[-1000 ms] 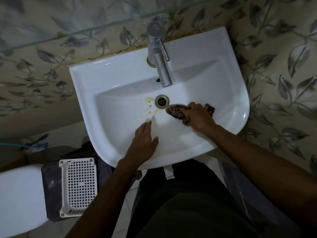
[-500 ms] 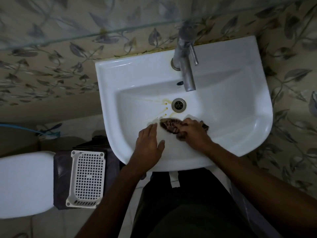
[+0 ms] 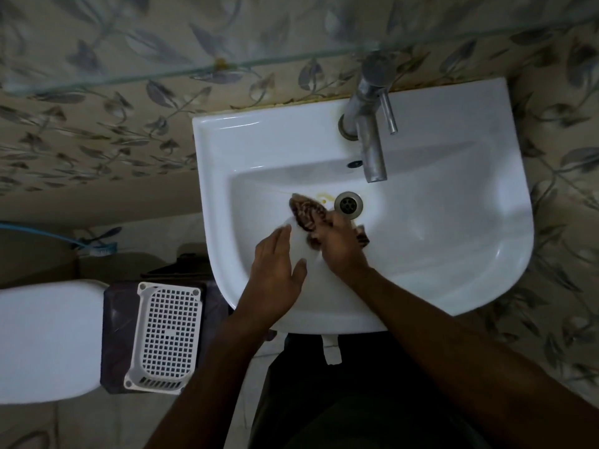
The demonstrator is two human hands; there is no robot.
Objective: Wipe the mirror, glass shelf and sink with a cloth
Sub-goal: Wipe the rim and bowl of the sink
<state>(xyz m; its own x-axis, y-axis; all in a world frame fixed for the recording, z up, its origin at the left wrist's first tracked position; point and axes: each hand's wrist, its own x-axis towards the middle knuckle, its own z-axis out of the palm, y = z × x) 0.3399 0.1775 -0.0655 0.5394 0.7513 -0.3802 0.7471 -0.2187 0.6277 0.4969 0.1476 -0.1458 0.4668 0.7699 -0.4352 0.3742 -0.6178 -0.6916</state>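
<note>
A white sink [image 3: 453, 241] hangs on the tiled wall, with a steel tap [image 3: 369, 124] over a round drain [image 3: 348, 204]. Yellowish stains lie just left of the drain. My right hand [image 3: 343, 244] grips a dark patterned cloth [image 3: 306, 210] and presses it on the basin floor, left of the drain, over the stains. My left hand [image 3: 278, 270] rests flat, fingers straight, on the sink's front slope and rim beside it. The glass shelf's edge [image 3: 194, 71] crosses the top of the view. No mirror is in sight.
A white toilet lid [image 3: 45, 338] sits at the lower left. Between it and the sink a white perforated basket [image 3: 165, 335] lies on a dark bin. A blue hose [image 3: 39, 233] runs along the floor at the left. Leaf-patterned tiles surround the sink.
My right hand has swept the cloth leftward across the basin, from right of the drain onto the stains left of it. My left hand stayed on the front rim. The view shifted left.
</note>
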